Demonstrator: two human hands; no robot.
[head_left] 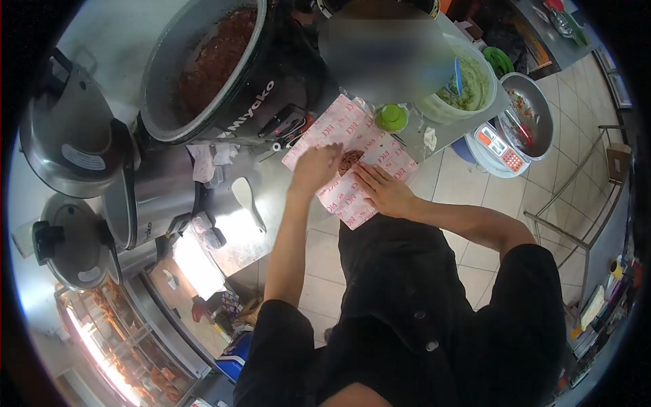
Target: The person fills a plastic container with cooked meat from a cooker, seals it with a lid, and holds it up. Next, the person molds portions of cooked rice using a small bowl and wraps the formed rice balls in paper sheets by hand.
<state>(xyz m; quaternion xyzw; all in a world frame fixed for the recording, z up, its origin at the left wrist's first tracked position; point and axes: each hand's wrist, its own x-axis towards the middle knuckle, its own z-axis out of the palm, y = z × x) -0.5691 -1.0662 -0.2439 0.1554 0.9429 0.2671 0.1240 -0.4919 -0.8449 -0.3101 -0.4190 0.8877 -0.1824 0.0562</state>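
A sheet of white and pink wrapping paper (386, 157) with red print lies at the table's front edge, its near corner reaching over it. On its middle sits a small mound of reddish-brown rice (350, 161). My left hand (317, 168) rests on the paper's left side, its fingers reaching to the mound; they are slightly blurred but look open. From the right, my right hand (386, 191) lies open on the paper, fingers stretched out and fingertips beside the rice.
A Miyako rice cooker (251, 102) with reddish-brown rice stands behind left. A white rice paddle (245, 197) lies left of the paper. Behind it are a green-capped container (391, 119) and a tub of green food (478, 71). A scale (498, 149) and metal bowl (539, 108) stand right.
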